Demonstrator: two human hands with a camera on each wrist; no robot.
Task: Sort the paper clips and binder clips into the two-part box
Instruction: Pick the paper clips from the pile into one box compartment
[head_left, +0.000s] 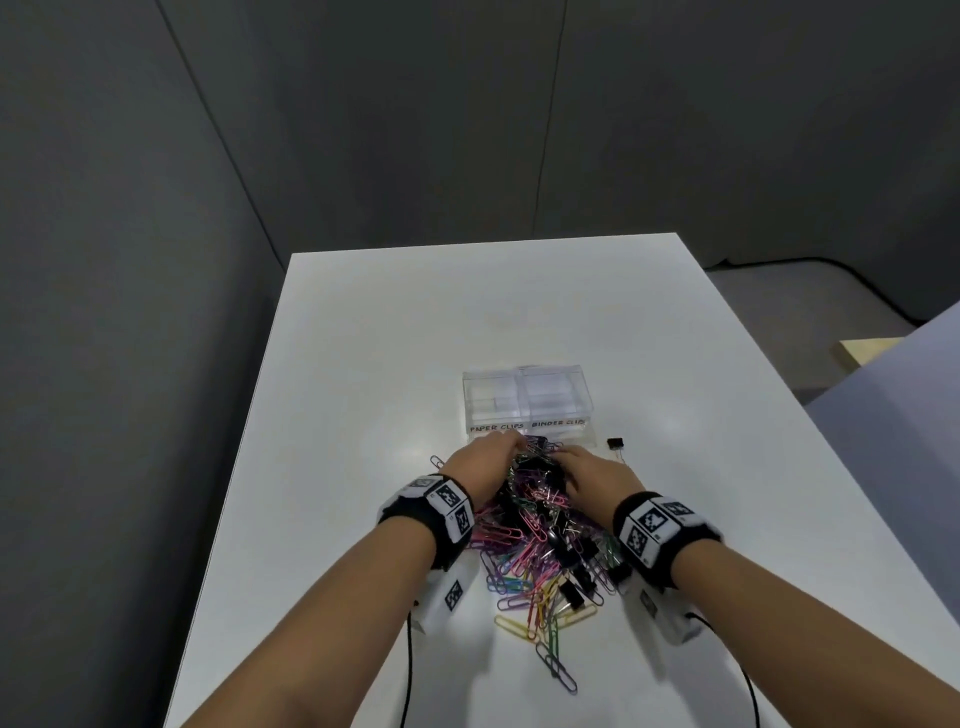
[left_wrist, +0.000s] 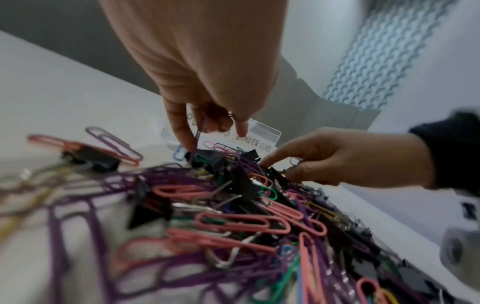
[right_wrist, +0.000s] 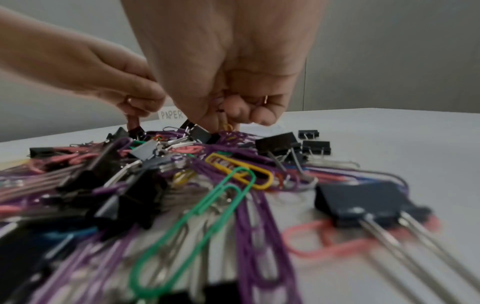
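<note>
A clear two-part box (head_left: 524, 400) labelled PAPER CLIPS on its left and BINDER CLIPS on its right stands mid-table; both parts look empty. In front of it lies a tangled pile (head_left: 540, 545) of coloured paper clips and black binder clips. My left hand (left_wrist: 205, 131) hovers at the pile's far end near the box and pinches a purple paper clip (left_wrist: 198, 131). My right hand (right_wrist: 233, 121) is beside it, fingers curled over the pile, with a wire handle (left_wrist: 293, 162) of a binder clip between them; the clip's body is hidden.
One small black binder clip (head_left: 615, 443) lies alone to the right of the box. Another binder clip (left_wrist: 91, 158) with paper clips lies off the pile's left. The white table (head_left: 363, 364) has bare surface on all sides. Cables hang from both wrists.
</note>
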